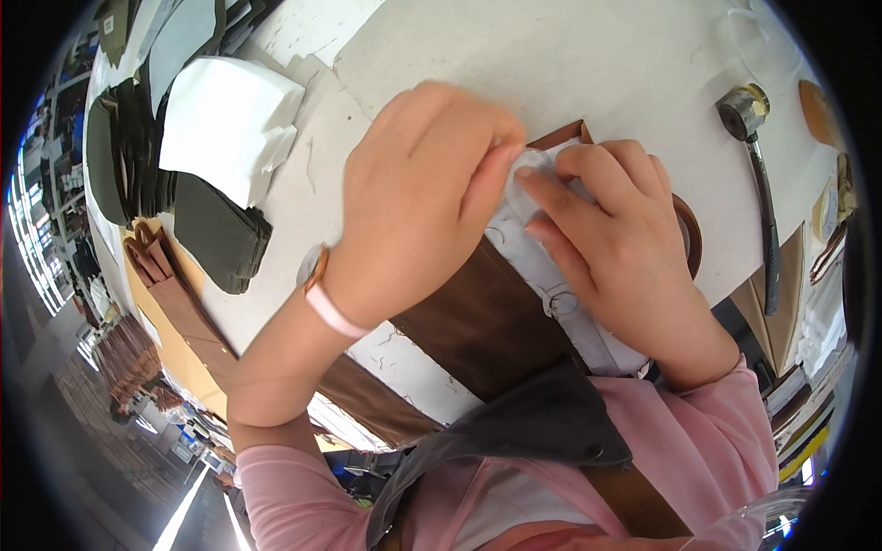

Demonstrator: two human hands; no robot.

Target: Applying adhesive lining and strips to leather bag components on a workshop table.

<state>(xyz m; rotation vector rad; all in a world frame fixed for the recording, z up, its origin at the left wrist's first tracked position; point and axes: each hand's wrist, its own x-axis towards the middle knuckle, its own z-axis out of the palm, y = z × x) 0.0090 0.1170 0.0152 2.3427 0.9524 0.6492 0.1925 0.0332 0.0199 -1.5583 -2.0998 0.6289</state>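
A dark brown bag (487, 317) with pale grey lining or wrapping (528, 253) lies on the table in front of me. A small ring (559, 301) sits on the pale part, and a brown strap loop (689, 237) curves out at the right. My left hand (432, 161) is closed above the far end, thumb and fingers pressed together beside the crinkled pale material; what they pinch is hidden. Curled over that same end, my right hand (616, 216) grips the bag, index finger and thumb on the pale material.
A hammer with a black handle (758, 184) lies at the right. Dark cut pieces (216, 234) and white sheets (225, 124) are stacked at the left, above a brown piece with straps (184, 298). Another brown strip (381, 399) lies near my left forearm.
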